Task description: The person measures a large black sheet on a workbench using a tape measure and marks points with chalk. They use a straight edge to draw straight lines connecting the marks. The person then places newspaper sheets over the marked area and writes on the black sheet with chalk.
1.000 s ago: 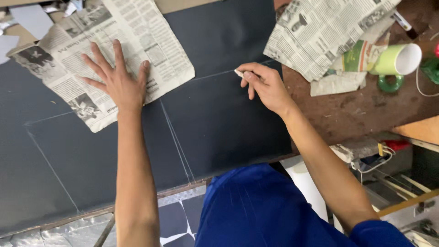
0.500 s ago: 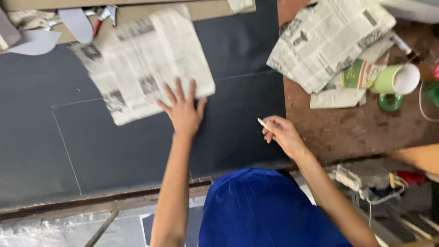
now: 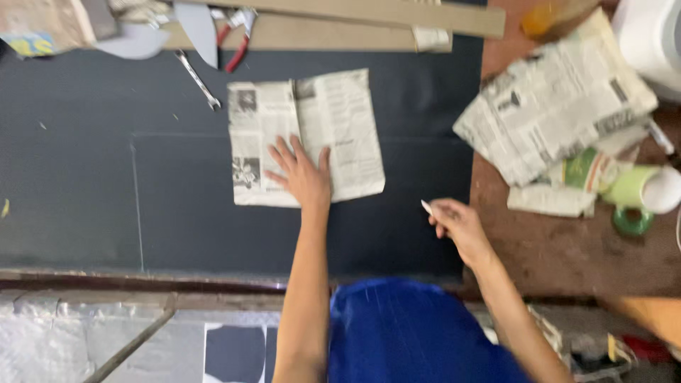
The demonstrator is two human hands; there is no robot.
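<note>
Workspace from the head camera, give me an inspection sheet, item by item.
Surface: dark sheet with faint chalk lines, on a brown table.
Job's things: folded newspaper; white chalk.
Clutter: wrench, red-handled pliers, second newspaper, green cup, tape ring.
Hands: left hand flat on the folded newspaper; right hand pinches the chalk.
Cables: nothing seen.
Surroundings: cardboard strip; floor below blurred.

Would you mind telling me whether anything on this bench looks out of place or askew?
Nothing looks spilled or damaged. The left hand presses a folded newspaper flat on the dark sheet; the right hand holds a small white piece of chalk. Another newspaper lies crumpled and skewed on the brown table.
</note>
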